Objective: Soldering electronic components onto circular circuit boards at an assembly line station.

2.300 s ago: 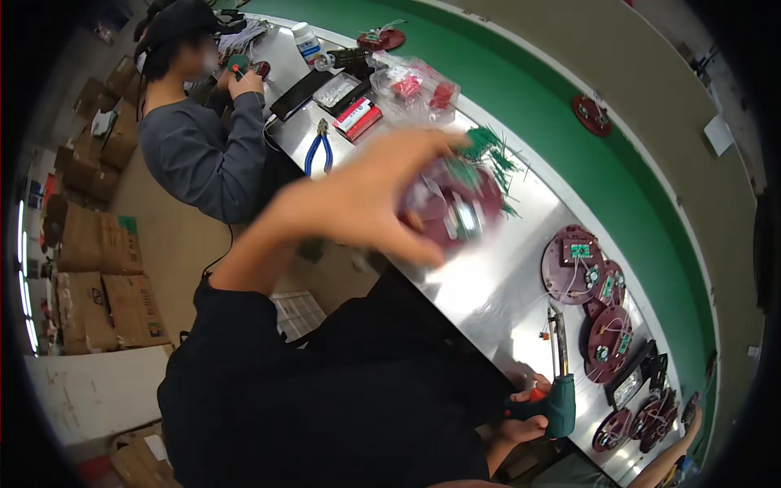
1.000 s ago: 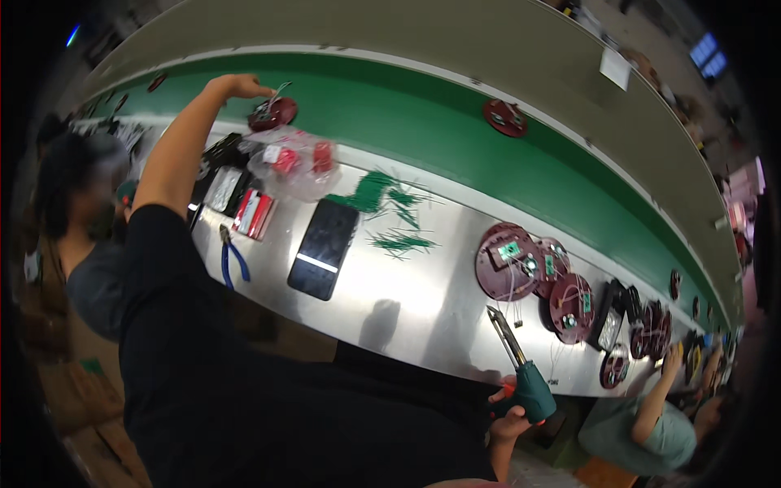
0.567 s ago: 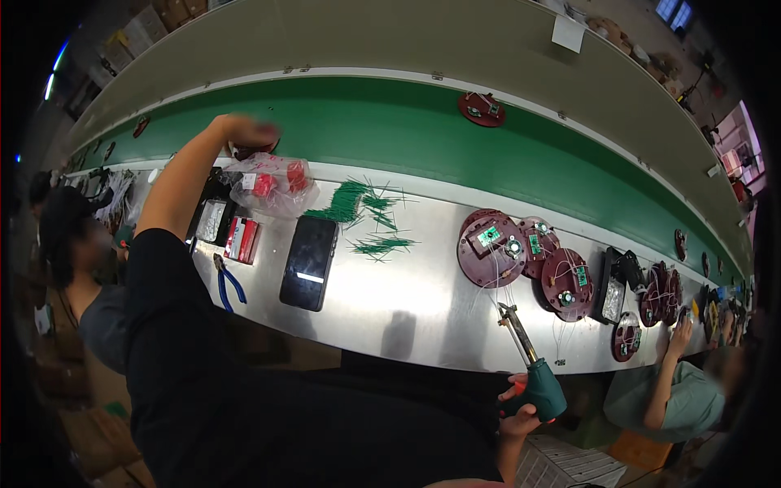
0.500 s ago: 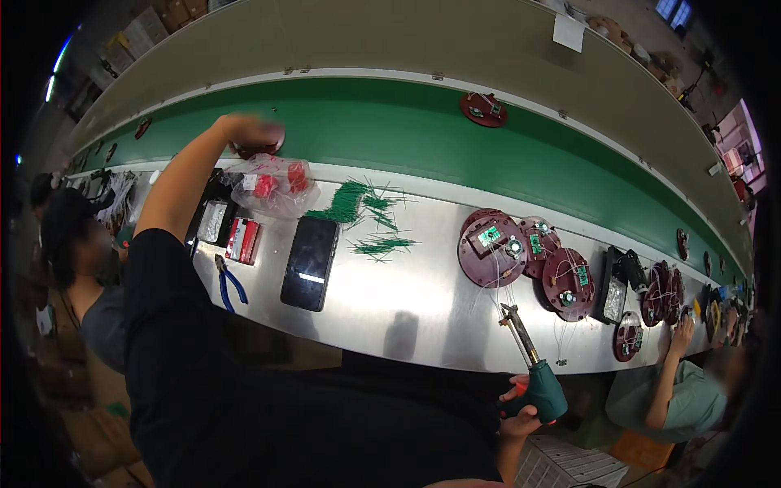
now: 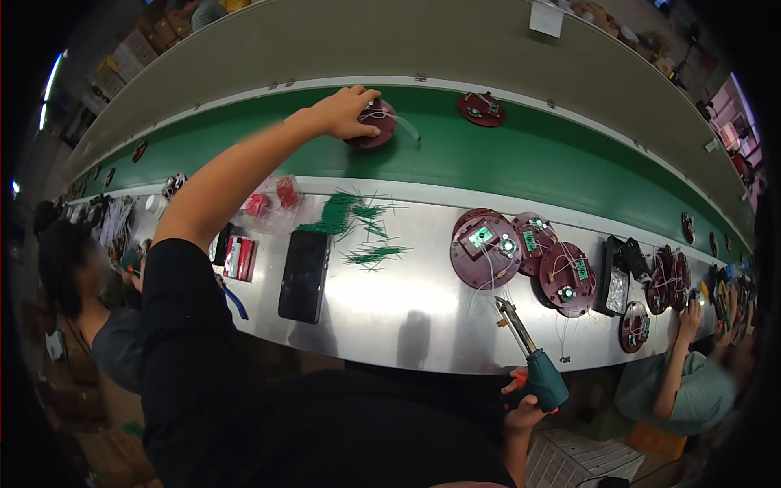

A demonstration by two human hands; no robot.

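My left hand (image 5: 348, 112) reaches far over the green belt and grips a round maroon disc (image 5: 382, 134) by its left side. White wires and a pale, clear strip trail from that disc. At the bench's near edge, my right hand (image 5: 522, 407) is wrapped round the handle of a green soldering gun (image 5: 546, 384). Its metal tip points up and left, just below a maroon disc (image 5: 476, 260) with a green circuit board and loose wires. Beside this one, two more wired discs, one of them a maroon disc (image 5: 567, 281), overlap on the metal bench.
Green wire pieces (image 5: 338, 213), a black phone (image 5: 304, 276), blue-handled pliers (image 5: 236, 301) and a plastic bag (image 5: 272, 203) lie on the bench. Another disc (image 5: 481, 109) sits on the belt (image 5: 439, 154). A black tray (image 5: 612, 281) stands right. People work at both sides.
My left hand has moved right along the belt with the maroon disc in its grip. The right hand still holds the soldering gun in nearly the same place.
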